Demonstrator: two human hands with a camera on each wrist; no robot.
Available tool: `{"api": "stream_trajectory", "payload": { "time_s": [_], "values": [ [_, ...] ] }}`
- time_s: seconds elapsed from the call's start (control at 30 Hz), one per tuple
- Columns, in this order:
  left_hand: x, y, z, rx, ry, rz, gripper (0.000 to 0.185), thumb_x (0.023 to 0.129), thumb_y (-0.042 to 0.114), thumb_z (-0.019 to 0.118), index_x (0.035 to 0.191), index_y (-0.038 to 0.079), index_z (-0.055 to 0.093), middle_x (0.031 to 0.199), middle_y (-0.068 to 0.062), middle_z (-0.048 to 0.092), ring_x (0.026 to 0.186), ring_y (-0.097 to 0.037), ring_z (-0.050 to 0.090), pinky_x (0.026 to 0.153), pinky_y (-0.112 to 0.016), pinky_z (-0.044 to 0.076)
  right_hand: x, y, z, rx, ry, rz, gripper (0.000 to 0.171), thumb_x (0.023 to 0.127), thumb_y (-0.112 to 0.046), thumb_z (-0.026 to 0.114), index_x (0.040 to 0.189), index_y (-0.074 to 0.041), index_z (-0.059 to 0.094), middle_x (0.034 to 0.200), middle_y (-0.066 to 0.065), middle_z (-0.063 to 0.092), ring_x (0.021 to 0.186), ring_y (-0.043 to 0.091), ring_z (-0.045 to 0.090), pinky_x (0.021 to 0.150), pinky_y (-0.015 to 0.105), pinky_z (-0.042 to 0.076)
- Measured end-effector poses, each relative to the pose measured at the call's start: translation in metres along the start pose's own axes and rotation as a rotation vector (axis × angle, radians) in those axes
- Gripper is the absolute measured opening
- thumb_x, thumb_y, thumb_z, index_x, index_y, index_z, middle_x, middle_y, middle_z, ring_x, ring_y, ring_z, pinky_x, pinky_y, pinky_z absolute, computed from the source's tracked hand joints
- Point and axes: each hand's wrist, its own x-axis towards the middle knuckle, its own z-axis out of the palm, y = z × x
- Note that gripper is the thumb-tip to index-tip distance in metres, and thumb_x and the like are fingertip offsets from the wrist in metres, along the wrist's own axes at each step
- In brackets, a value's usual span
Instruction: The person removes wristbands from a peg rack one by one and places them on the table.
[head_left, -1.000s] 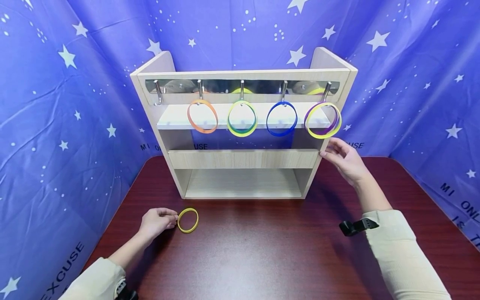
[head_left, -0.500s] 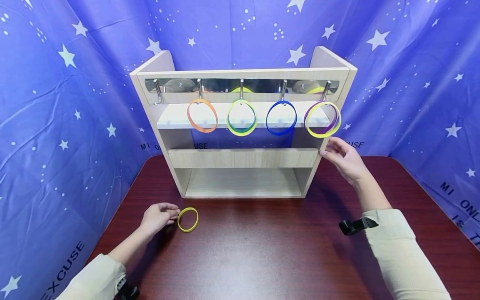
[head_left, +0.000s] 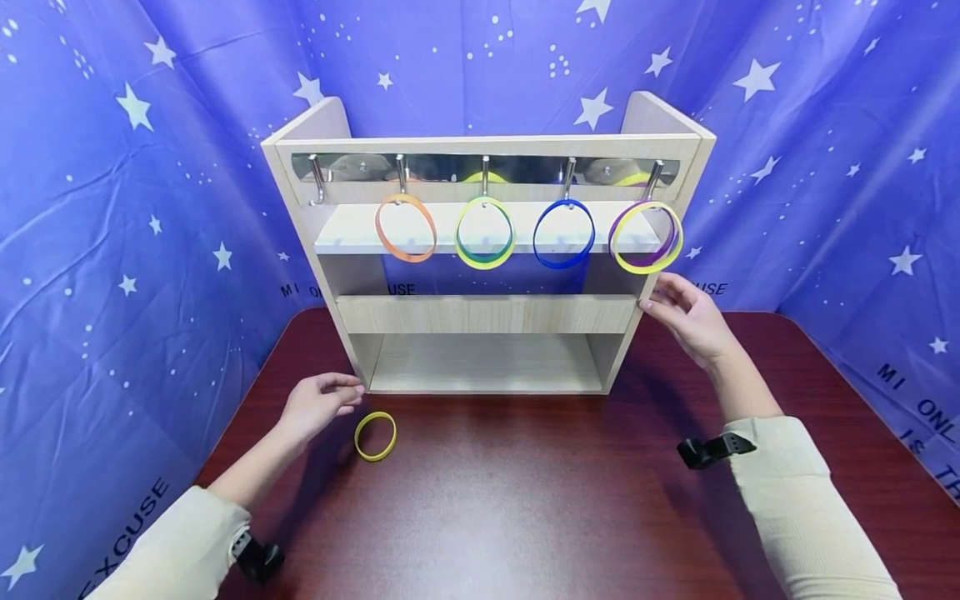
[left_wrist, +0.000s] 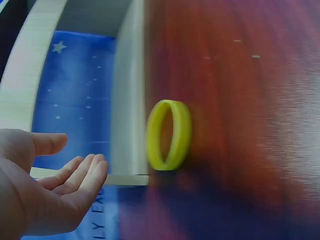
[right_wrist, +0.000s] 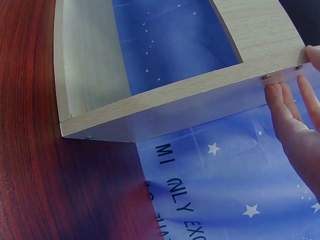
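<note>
A yellow silicone wristband (head_left: pixel 376 459) lies on the table in front of the wooden shelf (head_left: pixel 480 315). My left hand (head_left: pixel 321 406) hovers beside the shelf's lower left corner, just behind the wristband and apart from it. In the left wrist view the left hand (left_wrist: pixel 55 195) has relaxed fingers and holds nothing; the wristband (left_wrist: pixel 183 135) is off to its side. At the shelf's right side panel (right_wrist: pixel 185 112), my right hand (right_wrist: pixel 295 115) rests its fingertips on the outer face and its thumb at the front edge.
Metal hooks run along the shelf's top bar. From them hang an orange wristband (head_left: pixel 382 237), a yellow-green and a green one together, a blue wristband (head_left: pixel 564 266), and a yellow and a purple one together. The leftmost hook (head_left: pixel 317 179) bears none. A starry blue curtain surrounds the table.
My left hand has moved away from the yellow wristband, up and back towards the shelf's left corner. The wristband stays on the table. The right hand has kept its place.
</note>
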Motion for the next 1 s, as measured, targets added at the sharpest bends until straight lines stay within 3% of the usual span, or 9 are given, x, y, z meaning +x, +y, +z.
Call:
{"api": "stream_trajectory", "payload": {
  "time_s": [0.27, 0.67, 1.0],
  "values": [
    [0.006, 0.029, -0.013, -0.031, -0.03, 0.067, 0.041, 0.094, 0.011, 0.057, 0.127, -0.013, 0.053, 0.117, -0.019, 0.068, 0.082, 0.007, 0.065, 0.084, -0.02, 0.059, 0.001, -0.001, 0.0, -0.018, 0.005, 0.006, 0.035, 0.089, 0.013, 0.054, 0.11, -0.014, 0.063, 0.101, -0.005, 0.064, 0.092, 0.004, 0.062, 0.085, 0.012, 0.055],
    [0.002, 0.077, -0.022, -0.021, -0.074, 0.158, 0.04, 0.094, 0.014, 0.059, 0.126, -0.011, 0.055, 0.098, 0.007, 0.07, 0.084, 0.011, 0.064, 0.086, -0.015, 0.057, 0.0, 0.0, -0.002, -0.019, -0.014, -0.005, 0.034, 0.09, 0.013, 0.053, 0.113, -0.009, 0.06, 0.102, -0.004, 0.064, 0.095, 0.004, 0.062, 0.085, 0.012, 0.055],
    [0.0, 0.106, -0.025, 0.075, -0.04, 0.191, 0.041, 0.094, 0.023, 0.062, 0.126, -0.002, 0.059, 0.111, -0.004, 0.07, 0.084, 0.01, 0.064, 0.082, -0.008, 0.053, 0.0, 0.0, -0.002, -0.026, -0.02, -0.002, 0.035, 0.089, 0.013, 0.053, 0.11, -0.014, 0.061, 0.102, -0.007, 0.064, 0.094, 0.002, 0.062, 0.085, 0.011, 0.054]
  ]
}}
